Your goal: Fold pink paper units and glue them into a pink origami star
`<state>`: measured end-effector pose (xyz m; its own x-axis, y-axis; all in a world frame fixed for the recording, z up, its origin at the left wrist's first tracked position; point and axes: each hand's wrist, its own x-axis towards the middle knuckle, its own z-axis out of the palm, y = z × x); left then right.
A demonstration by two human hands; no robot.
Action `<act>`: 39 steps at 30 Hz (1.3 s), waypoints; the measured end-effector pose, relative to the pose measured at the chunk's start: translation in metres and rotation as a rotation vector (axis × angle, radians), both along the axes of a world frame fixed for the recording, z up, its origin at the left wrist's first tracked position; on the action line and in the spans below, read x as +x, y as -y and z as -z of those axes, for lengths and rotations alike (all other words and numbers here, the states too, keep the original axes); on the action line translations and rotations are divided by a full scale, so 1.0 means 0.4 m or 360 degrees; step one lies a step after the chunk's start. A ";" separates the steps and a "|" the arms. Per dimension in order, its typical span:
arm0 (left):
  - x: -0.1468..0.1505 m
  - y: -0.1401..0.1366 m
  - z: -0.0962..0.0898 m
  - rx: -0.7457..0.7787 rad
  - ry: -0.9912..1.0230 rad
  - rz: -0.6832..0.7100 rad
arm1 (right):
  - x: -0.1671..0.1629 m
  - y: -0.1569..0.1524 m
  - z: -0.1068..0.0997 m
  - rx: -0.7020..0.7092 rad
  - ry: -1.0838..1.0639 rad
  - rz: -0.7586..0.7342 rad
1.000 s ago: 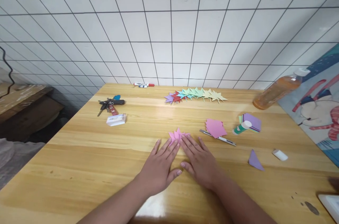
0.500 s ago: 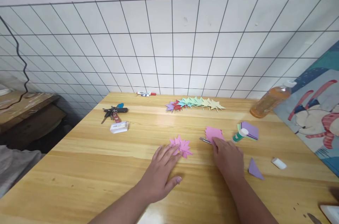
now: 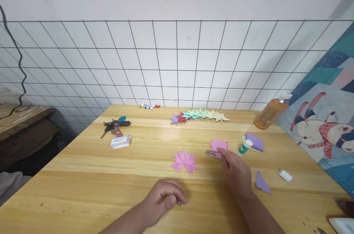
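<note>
I see the slim tool (image 3: pixel 211 154) on the tabletop (image 3: pixel 110 182), jutting leftward by the pink paper (image 3: pixel 219 144) from under the right hand (image 3: pixel 237 175), the nearer one, whose grip I cannot tell closed or open, while the left hand (image 3: pixel 162 201), loosely half-curled, shows nothing held.

Right hand (image 3: pixel 237 175) is covering one end of the pen-like tool (image 3: pixel 212 154) and some pink paper (image 3: pixel 219 145); grip isn't showing. Green tube (image 3: pixel 244 147) is hiding part of the purple stack (image 3: pixel 255 142). Frame edge is cropping the near-right white object (image 3: pixel 342 225) and the poster (image 3: pixel 312 127) at right. White box (image 3: pixel 120 142): print is coming out unreadable.
</note>
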<state>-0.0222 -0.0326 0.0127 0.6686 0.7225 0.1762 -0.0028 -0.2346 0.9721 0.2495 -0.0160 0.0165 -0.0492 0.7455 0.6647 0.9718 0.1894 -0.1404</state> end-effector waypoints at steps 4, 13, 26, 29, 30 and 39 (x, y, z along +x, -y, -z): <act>0.015 0.010 0.048 -0.1110 0.0358 0.0169 | -0.070 0.061 -0.044 0.0216 0.0054 -0.0869; 0.032 0.001 0.027 -0.1141 0.0409 -0.0322 | -0.164 0.106 -0.065 0.0059 0.0031 -0.1446; 0.027 0.005 0.032 -0.1046 0.0227 -0.0261 | -0.168 0.074 -0.022 -0.0523 -0.0557 -0.1178; 0.030 0.006 0.027 -0.0957 0.0189 -0.0299 | -0.169 0.065 -0.012 -0.0757 -0.0928 -0.1237; 0.030 0.006 0.024 -0.0914 0.0164 -0.0312 | -0.170 0.063 -0.012 -0.0834 -0.1040 -0.1239; 0.026 0.012 0.003 -0.0550 -0.0068 -0.0401 | -0.180 0.057 -0.004 -0.1347 -0.1716 -0.0882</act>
